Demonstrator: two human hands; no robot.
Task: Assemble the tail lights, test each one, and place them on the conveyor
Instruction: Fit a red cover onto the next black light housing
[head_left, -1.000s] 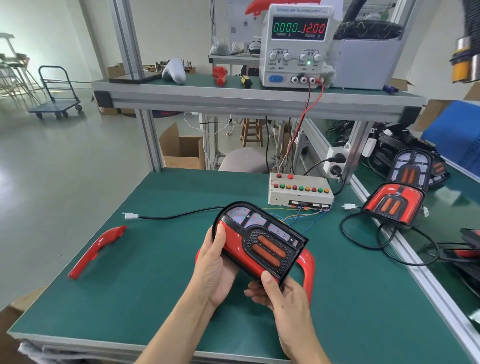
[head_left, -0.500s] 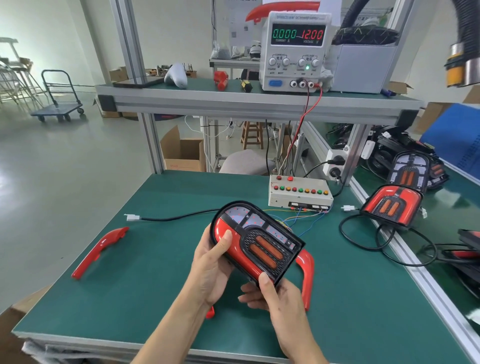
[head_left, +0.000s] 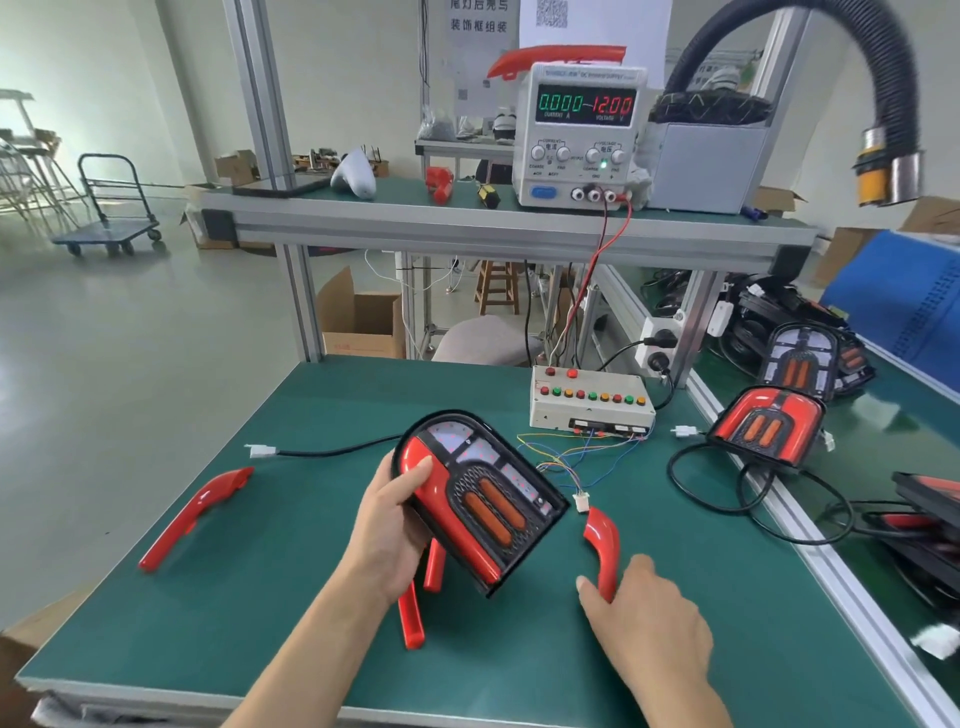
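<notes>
Three tail lights show: one held (head_left: 480, 499), one at the table's right edge (head_left: 763, 426), one behind it (head_left: 800, 358). Loose red trim pieces number three on the table: (head_left: 195, 514), (head_left: 415, 603), (head_left: 602, 551). One button box (head_left: 587, 410) and one power supply (head_left: 576, 135).

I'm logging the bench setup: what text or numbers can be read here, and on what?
"0.000", over "CURRENT A": power supply green display.
"12.00", over "VOLTAGE V": its red display.
Its top brand strip and knob labels: too blurred.
Wall poster: Chinese characters, not surely readable.
QR code sheet: no words legible.
</notes>
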